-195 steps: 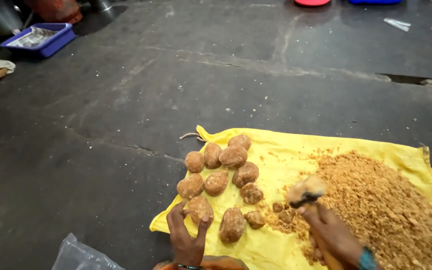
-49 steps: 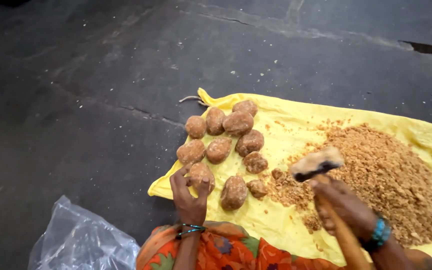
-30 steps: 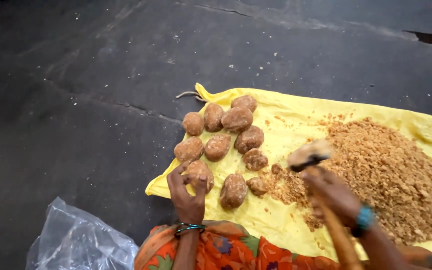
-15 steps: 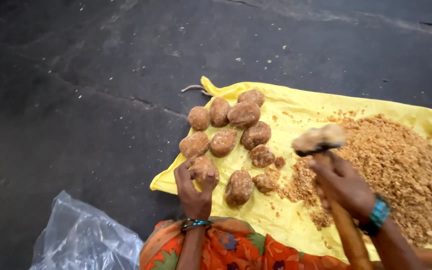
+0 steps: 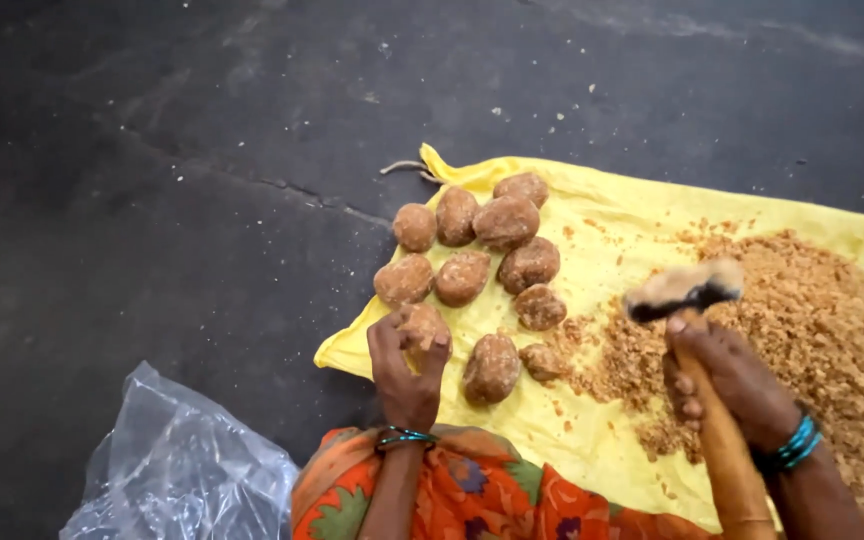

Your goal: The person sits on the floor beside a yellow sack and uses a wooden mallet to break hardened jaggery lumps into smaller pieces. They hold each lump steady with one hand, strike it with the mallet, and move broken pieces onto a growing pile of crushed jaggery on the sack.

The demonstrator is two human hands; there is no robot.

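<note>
On the yellow cloth (image 5: 612, 230), your left hand (image 5: 407, 365) clamps one brown lump (image 5: 424, 325); right hand (image 5: 727, 380) grips the hammer (image 5: 687, 295). Strike squarely, clear of your fingers.

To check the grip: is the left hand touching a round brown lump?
Touching. The head view shows the left hand with fingers curled around the round brown lump.

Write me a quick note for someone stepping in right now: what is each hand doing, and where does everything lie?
Left hand: closed around one brown rounded lump at the near edge of the yellow cloth.
Right hand: gripping a wooden-handled hammer, its head raised above the cloth.
Done: a heap of brown crumbs covers the cloth's right side.
Left: nine more whole lumps sit on the cloth's left side, plus the held one.
Crumpled clear plastic bag lies on the dark floor, near left.
</note>
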